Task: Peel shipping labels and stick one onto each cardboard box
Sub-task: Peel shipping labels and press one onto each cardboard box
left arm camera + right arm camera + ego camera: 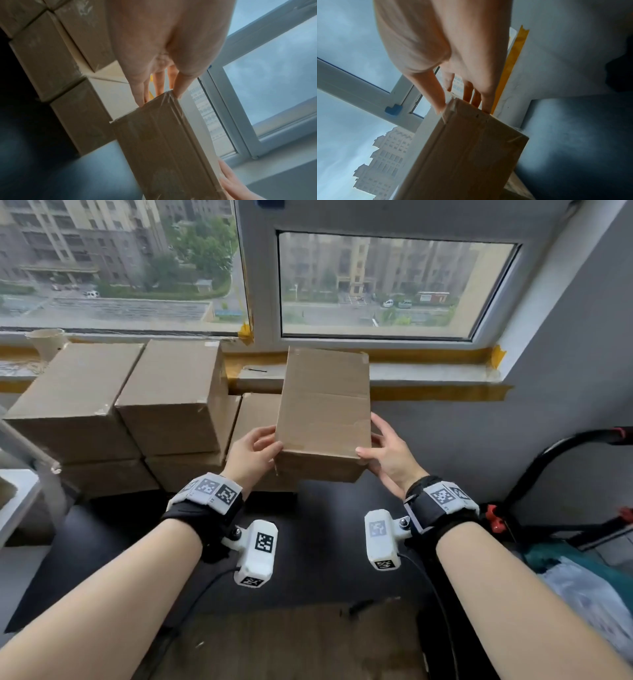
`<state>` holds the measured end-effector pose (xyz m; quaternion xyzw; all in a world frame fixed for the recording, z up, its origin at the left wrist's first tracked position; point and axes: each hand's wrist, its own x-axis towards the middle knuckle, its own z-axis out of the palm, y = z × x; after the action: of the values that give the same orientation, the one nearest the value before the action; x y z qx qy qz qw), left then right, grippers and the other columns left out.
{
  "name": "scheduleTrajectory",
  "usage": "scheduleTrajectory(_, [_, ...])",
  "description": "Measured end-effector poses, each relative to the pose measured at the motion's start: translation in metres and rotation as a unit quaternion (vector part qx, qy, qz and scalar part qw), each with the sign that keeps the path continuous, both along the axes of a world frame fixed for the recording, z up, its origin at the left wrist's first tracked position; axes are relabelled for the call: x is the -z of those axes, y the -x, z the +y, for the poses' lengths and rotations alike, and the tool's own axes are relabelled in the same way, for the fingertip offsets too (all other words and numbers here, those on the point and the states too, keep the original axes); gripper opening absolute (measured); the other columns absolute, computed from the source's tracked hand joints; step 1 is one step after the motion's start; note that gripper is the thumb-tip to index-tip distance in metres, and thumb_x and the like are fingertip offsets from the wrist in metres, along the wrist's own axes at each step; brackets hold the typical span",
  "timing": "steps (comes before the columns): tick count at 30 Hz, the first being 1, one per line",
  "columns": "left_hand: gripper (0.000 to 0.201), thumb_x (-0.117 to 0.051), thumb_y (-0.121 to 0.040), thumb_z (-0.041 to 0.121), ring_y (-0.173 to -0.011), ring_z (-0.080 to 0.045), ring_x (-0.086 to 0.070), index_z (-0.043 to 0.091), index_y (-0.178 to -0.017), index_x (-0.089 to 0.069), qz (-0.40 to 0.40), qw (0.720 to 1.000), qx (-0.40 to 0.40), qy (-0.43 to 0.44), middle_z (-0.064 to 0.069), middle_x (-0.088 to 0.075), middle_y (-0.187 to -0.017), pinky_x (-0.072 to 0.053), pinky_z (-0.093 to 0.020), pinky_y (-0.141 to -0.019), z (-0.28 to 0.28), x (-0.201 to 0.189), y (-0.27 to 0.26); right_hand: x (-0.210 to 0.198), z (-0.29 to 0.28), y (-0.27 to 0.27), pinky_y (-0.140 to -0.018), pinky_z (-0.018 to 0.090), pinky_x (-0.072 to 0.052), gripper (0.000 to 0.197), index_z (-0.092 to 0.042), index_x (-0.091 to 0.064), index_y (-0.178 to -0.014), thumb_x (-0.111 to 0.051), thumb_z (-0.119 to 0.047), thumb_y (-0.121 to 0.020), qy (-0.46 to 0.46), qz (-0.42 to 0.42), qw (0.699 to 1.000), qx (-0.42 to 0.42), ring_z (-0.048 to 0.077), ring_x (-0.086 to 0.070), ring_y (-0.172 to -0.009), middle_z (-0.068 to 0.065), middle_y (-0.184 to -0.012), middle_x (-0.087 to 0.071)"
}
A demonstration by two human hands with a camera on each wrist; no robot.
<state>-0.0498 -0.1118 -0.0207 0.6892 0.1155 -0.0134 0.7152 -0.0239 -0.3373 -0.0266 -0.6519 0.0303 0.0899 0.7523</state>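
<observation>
- Both forearms reach forward over a dark desk (318,508), each wrist strapped with a camera unit bearing black-and-white markers.
- Left hand (251,455) grips the near left corner of a box (325,409): thumb lies on the top face, fingers curl down the left side. From the left wrist view, the fingertips (141,97) press on the taped corner edge.
- Right hand (388,455) grips the near right corner the same way, thumb on top near the edge, fingers wrapped along the right side. From the right wrist view, the thumb and fingertips (485,106) straddle the corner.
- That box is held between the two hands above the desk, tilted with its far end raised toward the sill (428,371); no label shows on its top face.
- Left of it, more boxes (123,402) stand stacked in two layers against the wall under the window (383,282).
- Yellow tape (445,392) runs along the sill's edge.
</observation>
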Motion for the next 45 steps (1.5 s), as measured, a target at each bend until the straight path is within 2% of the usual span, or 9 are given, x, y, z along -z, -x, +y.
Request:
scheduleTrajectory(6, [0.02, -0.056, -0.089, 0.0, -0.09, -0.011, -0.061, 0.017, -0.099, -0.056, 0.034, 0.998, 0.052, 0.031, -0.009, -0.062, -0.113, -0.05, -0.031, -0.083, -0.032, 0.046, 0.045, 0.032, -0.045, 0.053, -0.08, 0.037, -0.051, 0.076, -0.025, -0.035, -0.142, -0.05, 0.017, -0.081, 0.042, 0.029, 0.999, -0.001, 0.026, -0.053, -0.117, 0.009, -0.134, -0.05])
scheduleTrajectory(11, [0.039, -0.054, -0.089, -0.003, -0.103, -0.016, -0.06, 0.012, -0.126, -0.051, 0.07, 0.993, 0.087, 0.032, -0.007, -0.06, -0.121, -0.052, -0.018, -0.068, -0.043, 0.083, 0.069, 0.065, -0.057, 0.084, -0.098, 0.045, -0.045, 0.073, -0.021, -0.04, -0.138, -0.049, 0.021, -0.079, 0.043, 0.057, 0.997, 0.0, 0.021, -0.047, -0.126, -0.001, -0.136, -0.047])
scheduleTrajectory(16, [0.054, -0.048, -0.09, -0.01, -0.127, -0.024, -0.049, 0.006, -0.14, -0.037, 0.112, 0.988, 0.095, 0.04, -0.009, -0.049, -0.139, -0.044, -0.037, -0.097, -0.048, 0.112, 0.079, 0.1, -0.062, 0.098, -0.099, 0.041, -0.046, 0.076, -0.018, -0.035, -0.142, -0.047, 0.023, -0.079, -0.001, 0.118, 0.993, 0.008, 0.024, -0.038, -0.135, 0.003, -0.145, -0.041])
scheduleTrajectory(21, [0.054, -0.049, -0.09, -0.008, -0.122, -0.018, -0.051, 0.011, -0.14, -0.04, 0.138, 0.987, 0.086, 0.022, -0.004, -0.052, -0.136, -0.047, -0.027, -0.087, -0.049, 0.129, 0.088, 0.124, -0.062, 0.101, -0.103, 0.045, -0.044, 0.077, -0.021, -0.036, -0.141, -0.051, 0.022, -0.078, 0.009, 0.147, 0.989, 0.004, 0.024, -0.038, -0.135, 0.003, -0.145, -0.041])
scheduleTrajectory(31, [0.053, -0.056, -0.089, 0.0, -0.124, -0.019, -0.052, 0.011, -0.138, -0.043, 0.096, 0.987, 0.087, -0.1, -0.007, -0.052, -0.137, -0.039, -0.041, -0.108, -0.048, 0.14, 0.088, 0.12, -0.063, 0.097, -0.094, 0.032, -0.048, 0.077, -0.023, -0.037, -0.141, -0.063, 0.011, -0.078, 0.162, 0.127, 0.978, -0.017, 0.022, -0.04, -0.133, 0.004, -0.142, -0.045])
scheduleTrajectory(33, [0.051, -0.062, -0.088, 0.016, -0.123, -0.022, -0.053, 0.016, -0.136, -0.046, 0.086, 0.967, 0.089, -0.224, -0.009, -0.054, -0.136, -0.04, -0.039, -0.107, -0.042, 0.139, 0.087, 0.116, -0.058, 0.095, -0.101, 0.032, -0.039, 0.074, -0.02, -0.036, -0.142, -0.066, 0.002, -0.078, 0.262, 0.104, 0.959, -0.016, 0.022, -0.038, -0.134, 0.004, -0.144, -0.042])
scheduleTrajectory(37, [0.044, -0.049, -0.093, 0.032, -0.127, -0.022, -0.047, 0.02, -0.136, -0.045, 0.04, 0.867, 0.123, -0.481, -0.001, -0.051, -0.139, -0.038, -0.034, -0.104, -0.021, 0.121, 0.088, 0.101, -0.039, 0.094, -0.113, 0.035, -0.026, 0.061, -0.02, -0.036, -0.141, -0.061, -0.021, -0.085, 0.455, 0.038, 0.89, -0.009, 0.021, -0.028, -0.139, 0.003, -0.15, -0.029])
scheduleTrajectory(41, [0.035, -0.038, -0.096, 0.033, -0.121, -0.022, -0.048, 0.016, -0.124, -0.052, 0.008, 0.79, 0.143, -0.596, 0.0, -0.052, -0.13, -0.045, -0.037, -0.091, 0.008, 0.105, 0.088, 0.08, -0.003, 0.095, -0.112, 0.037, -0.029, 0.052, -0.021, -0.038, -0.141, -0.051, -0.026, -0.091, 0.55, -0.045, 0.83, -0.08, 0.021, -0.032, -0.137, 0.0, -0.151, -0.03])
scheduleTrajectory(45, [0.032, -0.037, -0.096, 0.032, -0.115, -0.024, -0.051, 0.014, -0.116, -0.054, -0.002, 0.749, 0.124, -0.65, -0.002, -0.055, -0.121, -0.044, -0.037, -0.084, 0.043, 0.096, 0.095, 0.073, 0.049, 0.094, -0.112, 0.038, -0.03, 0.046, -0.019, -0.041, -0.139, -0.045, -0.026, -0.093, 0.582, -0.078, 0.799, -0.132, 0.021, -0.034, -0.137, 0.0, -0.149, -0.034])
